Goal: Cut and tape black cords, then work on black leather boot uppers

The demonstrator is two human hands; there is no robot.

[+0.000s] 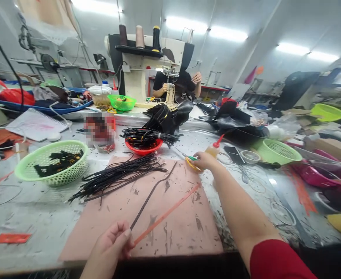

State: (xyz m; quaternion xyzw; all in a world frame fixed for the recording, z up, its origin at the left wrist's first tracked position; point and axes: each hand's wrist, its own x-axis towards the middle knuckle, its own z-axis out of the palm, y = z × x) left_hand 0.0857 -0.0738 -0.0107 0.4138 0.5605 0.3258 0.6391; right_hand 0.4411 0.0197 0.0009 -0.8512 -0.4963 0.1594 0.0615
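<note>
Near the front edge, my left hand (115,240) pinches the near end of a black braided cord (151,190), which runs away across a pink mat (112,228). An orange strip (167,213) also meets these fingers; whether they grip it I cannot tell. My right hand (205,161) reaches to the mat's far right corner, its fingers closed on the scissors (193,164) with yellow and green handles. Just behind that hand is a glue bottle (213,149) with a red tip. A bundle of black cords (121,174) lies at the mat's far left.
A red bowl (143,150) holds more black strips behind the mat. Left stands a green basket (51,178) with black pieces; a tin (108,145) is beyond it. Farther back, a co-worker (188,83) sits behind a sewing machine (135,73). Tape (250,156) lies right.
</note>
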